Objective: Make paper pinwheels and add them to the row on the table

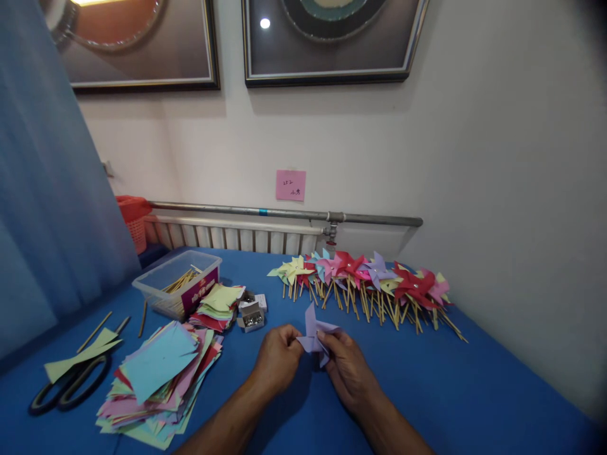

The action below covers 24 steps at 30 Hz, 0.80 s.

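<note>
Both my hands meet over the blue table (474, 385) near its front middle. My left hand (277, 360) is closed, pinching the left edge of a lilac paper pinwheel piece (313, 332). My right hand (348, 366) pinches the same folded lilac paper from the right, fingers curled around it. One flap of the paper stands up between the hands. No stick is visible on this piece.
A row of finished coloured pinwheels on sticks (370, 281) lies behind the hands. Left are stacks of coloured paper squares (161, 373), scissors (71, 385), a clear box of sticks (177, 284) and small boxes of pins (251, 314). A wall and radiator (237, 237) close the back.
</note>
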Each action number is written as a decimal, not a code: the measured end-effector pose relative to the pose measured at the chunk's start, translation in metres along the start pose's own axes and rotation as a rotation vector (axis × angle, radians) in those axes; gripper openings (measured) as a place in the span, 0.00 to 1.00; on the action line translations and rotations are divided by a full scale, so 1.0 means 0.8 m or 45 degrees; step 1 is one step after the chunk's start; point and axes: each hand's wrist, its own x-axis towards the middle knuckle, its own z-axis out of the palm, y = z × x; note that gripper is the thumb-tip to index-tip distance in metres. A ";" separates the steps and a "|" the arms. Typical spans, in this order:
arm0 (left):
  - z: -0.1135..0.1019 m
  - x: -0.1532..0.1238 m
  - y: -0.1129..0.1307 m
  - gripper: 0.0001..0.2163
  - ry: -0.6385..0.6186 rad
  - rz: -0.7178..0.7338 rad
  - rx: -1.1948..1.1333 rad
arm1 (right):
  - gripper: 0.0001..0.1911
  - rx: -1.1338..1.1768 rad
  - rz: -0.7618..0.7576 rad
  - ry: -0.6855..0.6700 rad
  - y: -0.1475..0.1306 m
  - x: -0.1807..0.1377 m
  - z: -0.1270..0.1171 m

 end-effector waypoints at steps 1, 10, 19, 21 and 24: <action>0.000 0.000 0.000 0.04 -0.004 -0.003 0.000 | 0.15 0.004 0.001 -0.001 0.000 0.000 0.000; -0.001 0.000 0.002 0.04 0.004 0.007 0.005 | 0.15 -0.015 0.008 0.025 0.001 0.001 -0.001; -0.001 0.001 -0.001 0.04 -0.001 0.014 0.041 | 0.16 -0.022 0.017 0.010 0.000 0.001 -0.002; -0.001 0.001 -0.003 0.05 -0.016 0.006 0.051 | 0.16 -0.018 0.015 0.016 0.001 0.001 -0.002; 0.000 0.002 -0.004 0.05 -0.022 0.010 0.045 | 0.16 -0.015 0.012 0.020 0.001 0.001 -0.002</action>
